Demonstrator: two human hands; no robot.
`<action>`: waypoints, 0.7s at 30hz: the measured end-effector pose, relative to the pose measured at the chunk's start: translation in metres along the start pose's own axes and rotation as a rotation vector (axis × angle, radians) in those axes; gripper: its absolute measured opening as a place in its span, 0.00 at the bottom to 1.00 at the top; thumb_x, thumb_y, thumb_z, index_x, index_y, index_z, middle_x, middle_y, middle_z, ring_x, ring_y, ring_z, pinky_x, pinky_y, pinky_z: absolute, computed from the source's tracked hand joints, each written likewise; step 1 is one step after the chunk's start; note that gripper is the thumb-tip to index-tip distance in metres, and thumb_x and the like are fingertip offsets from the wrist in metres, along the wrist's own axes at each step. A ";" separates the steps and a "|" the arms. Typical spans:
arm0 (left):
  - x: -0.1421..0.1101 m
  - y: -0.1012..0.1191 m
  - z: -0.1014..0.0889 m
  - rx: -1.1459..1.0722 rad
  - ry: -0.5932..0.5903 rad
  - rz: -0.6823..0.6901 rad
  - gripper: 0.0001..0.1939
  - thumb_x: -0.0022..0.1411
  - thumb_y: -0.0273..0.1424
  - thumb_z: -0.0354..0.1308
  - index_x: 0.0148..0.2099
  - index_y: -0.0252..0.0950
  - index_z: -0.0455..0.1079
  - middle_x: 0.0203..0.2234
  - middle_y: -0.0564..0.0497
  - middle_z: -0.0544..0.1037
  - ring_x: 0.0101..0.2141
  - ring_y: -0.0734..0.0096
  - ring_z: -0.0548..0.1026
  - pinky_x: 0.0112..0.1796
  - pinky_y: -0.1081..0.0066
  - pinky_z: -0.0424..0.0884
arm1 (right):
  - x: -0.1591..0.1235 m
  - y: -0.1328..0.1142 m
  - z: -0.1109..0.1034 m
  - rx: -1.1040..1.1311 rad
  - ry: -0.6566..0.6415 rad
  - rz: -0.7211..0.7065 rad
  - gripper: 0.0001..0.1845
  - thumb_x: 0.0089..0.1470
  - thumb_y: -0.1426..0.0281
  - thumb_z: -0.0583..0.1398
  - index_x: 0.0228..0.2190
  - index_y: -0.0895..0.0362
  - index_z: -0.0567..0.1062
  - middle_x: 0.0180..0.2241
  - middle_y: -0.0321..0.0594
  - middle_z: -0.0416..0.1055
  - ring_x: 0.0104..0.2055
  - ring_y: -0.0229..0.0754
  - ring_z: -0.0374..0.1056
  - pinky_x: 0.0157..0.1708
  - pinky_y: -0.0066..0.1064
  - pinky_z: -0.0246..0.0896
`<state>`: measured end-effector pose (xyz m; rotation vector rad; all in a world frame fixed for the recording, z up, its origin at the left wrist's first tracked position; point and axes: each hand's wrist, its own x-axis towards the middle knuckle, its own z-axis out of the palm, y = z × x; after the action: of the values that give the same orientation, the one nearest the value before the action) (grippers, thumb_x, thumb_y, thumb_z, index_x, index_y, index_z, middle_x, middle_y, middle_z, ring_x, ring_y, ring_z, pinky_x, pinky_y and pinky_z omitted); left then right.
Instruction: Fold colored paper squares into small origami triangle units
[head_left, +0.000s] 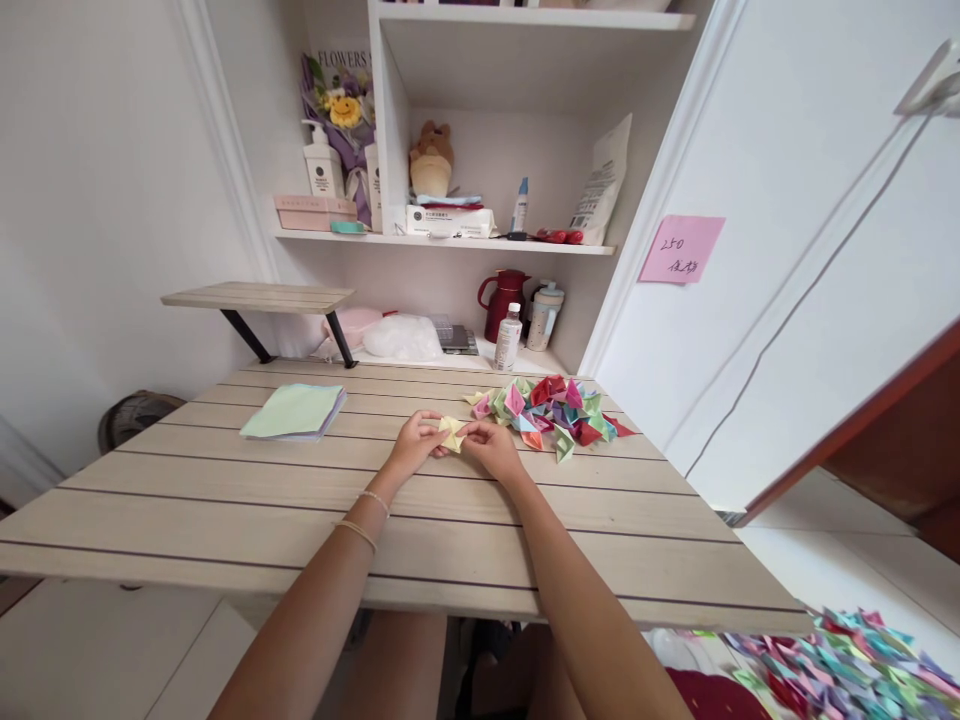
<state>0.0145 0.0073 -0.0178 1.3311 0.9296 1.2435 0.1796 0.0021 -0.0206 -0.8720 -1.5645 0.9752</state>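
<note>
A small piece of folded yellow paper [451, 434] is held between my two hands above the middle of the wooden table. My left hand [414, 444] pinches its left side, fingers closed on it. At its right edge my right hand [491, 446] grips it between thumb and fingertips. Just beyond my right hand lies a heap of folded paper pieces [551, 410] in red, pink, green, yellow and blue. To the left of my hands rests a stack of square paper sheets [294, 412], pale green on top.
The slatted table [420, 530] carries a small raised shelf [259, 297] at its back left. Behind stand a plastic bottle [508, 338], a dark red jug [506, 303] and a light tumbler [545, 316]. More folded papers [847, 660] lie in a large pile at lower right.
</note>
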 end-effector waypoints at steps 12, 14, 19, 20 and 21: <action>-0.002 0.004 -0.001 0.018 -0.017 0.014 0.15 0.40 0.33 0.65 0.31 0.29 0.70 0.22 0.48 0.76 0.22 0.73 0.72 0.25 0.74 0.68 | 0.001 -0.005 -0.003 0.091 0.024 0.103 0.16 0.40 0.58 0.61 0.23 0.59 0.74 0.21 0.37 0.71 0.25 0.39 0.67 0.27 0.30 0.65; -0.002 0.004 0.000 0.031 -0.030 0.016 0.14 0.41 0.33 0.65 0.29 0.29 0.70 0.23 0.48 0.76 0.23 0.73 0.72 0.25 0.74 0.67 | 0.001 -0.005 -0.003 0.076 0.051 0.102 0.16 0.40 0.57 0.61 0.22 0.59 0.74 0.22 0.37 0.71 0.25 0.38 0.67 0.27 0.29 0.65; -0.003 0.003 0.000 0.047 -0.062 0.040 0.13 0.45 0.34 0.62 0.32 0.31 0.67 0.22 0.50 0.75 0.23 0.74 0.72 0.24 0.76 0.66 | 0.002 0.000 0.000 0.218 0.053 0.165 0.17 0.35 0.57 0.64 0.23 0.58 0.71 0.21 0.37 0.71 0.25 0.40 0.67 0.25 0.31 0.66; -0.003 0.003 0.001 0.036 -0.076 0.043 0.14 0.45 0.34 0.62 0.34 0.32 0.67 0.21 0.51 0.75 0.23 0.74 0.72 0.24 0.76 0.66 | 0.002 0.001 0.000 0.237 0.059 0.181 0.18 0.35 0.57 0.64 0.24 0.58 0.71 0.21 0.37 0.71 0.24 0.40 0.67 0.24 0.32 0.66; -0.003 0.003 0.001 0.027 -0.084 0.045 0.15 0.45 0.34 0.62 0.35 0.33 0.66 0.21 0.52 0.74 0.23 0.74 0.72 0.24 0.76 0.66 | 0.003 0.002 0.001 0.248 0.069 0.191 0.19 0.34 0.58 0.65 0.25 0.58 0.70 0.20 0.36 0.70 0.23 0.40 0.67 0.23 0.32 0.66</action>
<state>0.0145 0.0036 -0.0150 1.4219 0.8636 1.2036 0.1787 0.0055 -0.0218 -0.8802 -1.2861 1.2328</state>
